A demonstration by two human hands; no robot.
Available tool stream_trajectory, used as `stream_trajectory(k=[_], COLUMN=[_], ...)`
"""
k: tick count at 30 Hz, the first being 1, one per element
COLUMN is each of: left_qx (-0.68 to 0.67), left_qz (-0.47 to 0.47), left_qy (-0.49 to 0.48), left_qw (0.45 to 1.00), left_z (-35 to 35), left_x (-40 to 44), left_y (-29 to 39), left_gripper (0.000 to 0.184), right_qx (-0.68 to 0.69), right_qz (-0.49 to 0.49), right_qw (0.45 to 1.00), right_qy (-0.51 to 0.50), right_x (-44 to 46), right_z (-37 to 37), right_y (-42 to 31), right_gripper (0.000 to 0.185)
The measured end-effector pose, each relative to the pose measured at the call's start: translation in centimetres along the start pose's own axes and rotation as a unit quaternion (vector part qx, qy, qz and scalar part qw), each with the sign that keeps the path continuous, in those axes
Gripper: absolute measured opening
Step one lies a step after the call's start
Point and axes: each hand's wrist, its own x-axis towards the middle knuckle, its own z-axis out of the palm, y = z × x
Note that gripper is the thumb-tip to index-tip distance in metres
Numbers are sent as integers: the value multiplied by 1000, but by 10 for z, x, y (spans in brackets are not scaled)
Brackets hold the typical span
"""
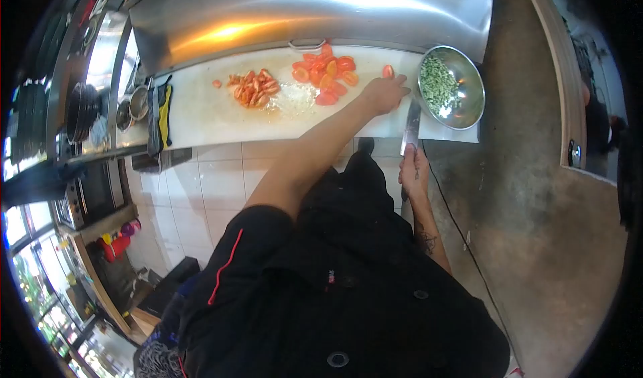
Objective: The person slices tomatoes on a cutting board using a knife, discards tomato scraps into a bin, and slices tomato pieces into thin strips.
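Note:
My left hand [385,96] reaches across the white cutting board [207,120], its fingers stretched out and apart. A piece of tomato [388,71] lies just beyond its fingers. In my right hand [414,170] is a wide-bladed kitchen knife [412,127], held by the handle, the blade pointing away from me over the board's near edge. Left of my left hand lie a spread of tomato pieces [327,73] and a heap of scooped-out tomato cores [253,88]. Wet pulp and seeds [295,98] are smeared between them.
A metal bowl [472,86] with chopped green vegetable [437,86] stands at the board's right end. A steel panel [308,16] rises behind the board. Dark and yellow-handled tools [163,113] lie at the left end. A black cable [462,234] crosses the floor.

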Motion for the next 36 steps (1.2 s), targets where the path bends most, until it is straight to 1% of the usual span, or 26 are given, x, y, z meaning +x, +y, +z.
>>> stream_trajectory(k=[1, 3, 4, 5, 7, 8, 10, 11, 13, 14, 15, 16, 17, 18, 19, 20, 21, 22, 23, 25, 27, 29, 30, 31, 33, 36], left_qx=[-3, 83, 48, 52, 11, 11, -5, -4, -79, -126, -173, -264, -350, -393, -433, -433, -463, -490, -486, -354, -334, -346, -309, -311, -294, -291], left_qz=[-10, 22, 13, 15, -42, -34, -94, -97, -143, -177, -207, -310, -404, -421, -435, -437, -448, -457, -460, -439, -449, -447, -424, -424, -432, -447], left_qy=[2, -122, -120, -125, -31, -36, 4, 5, 87, 136, 182, 200, 214, 273, 334, 337, 368, 399, 408, 337, 342, 377, 391, 395, 343, 343], left_qw=[1000, 989, 991, 991, 999, 999, 996, 995, 983, 967, 946, 891, 818, 771, 715, 713, 671, 626, 621, 754, 755, 733, 756, 753, 780, 774], left_z=[2, 3, 5, 9, 23, 25, 21, 17, 12, 7, -3, -18, -33, -25, -11, -8, -11, -14, -15, -25, -23, -15, -17, -20, -29, -35], left_x=[10, 27, 25, 17, -1, -8, -29, -40, -67, -85, -107, -129, -146, -167, -187, -197, -205, -214, -222, -234, -240, -240, -241, -241, -242, -242], left_y=[2, -4, -9, -14, -26, -27, -22, -22, -23, -23, -21, -14, -13, -30, -46, -51, -54, -56, -57, -48, -46, -48, -45, -44, -41, -36], left_gripper=[32, 21, 15, 15, 15, 15, 14, 14, 18, 21, 24, 24, 25, 23, 22, 22, 23, 25, 25, 29, 32, 36, 36, 36, 32, 28], right_qx=[4, 5, 13, 24, 39, 46, 46, 44, 28, -12, -38, -61, -82, -82, -87, -92, -93, -185, -225, -267, -330, -296, -275, -254, -253, -253], right_qz=[1, 4, 5, 6, 15, 21, 23, 22, -5, -72, -124, -178, -231, -301, -291, -282, -287, -261, -236, -218, -206, -207, -218, -228, -226, -234], right_qw=[1000, 1000, 1000, 1000, 999, 998, 999, 999, 1000, 997, 991, 981, 967, 945, 943, 936, 933, 925, 922, 911, 895, 905, 906, 906, 908, 909], right_qy=[13, 7, 11, 19, 22, 21, 17, 6, -7, -17, -37, -56, -72, -94, -140, -189, -195, -205, -210, -228, -216, -224, -237, -249, -246, -235], right_x=[0, -1, -4, -6, -10, -12, -10, -7, 0, 5, 7, 9, 11, 13, 12, 11, 12, 13, 24, 39, 38, 30, 23, 18, 14, 8], right_z=[-5, -10, -12, -12, -10, -9, -6, -1, 8, 13, 23, 32, 41, 54, 67, 79, 91, 104, 115, 129, 133, 131, 129, 127, 133, 140], right_y=[6, 12, 11, 11, 7, 7, 14, 16, 15, 13, 5, -3, -11, -21, -34, -46, -58, -68, -58, -48, -49, -52, -58, -63, -63, -64], right_gripper=[41, 40, 39, 39, 38, 37, 36, 35, 35, 36, 38, 40, 42, 42, 43, 43, 43, 44, 45, 45, 31, 32, 35, 38, 38, 40])
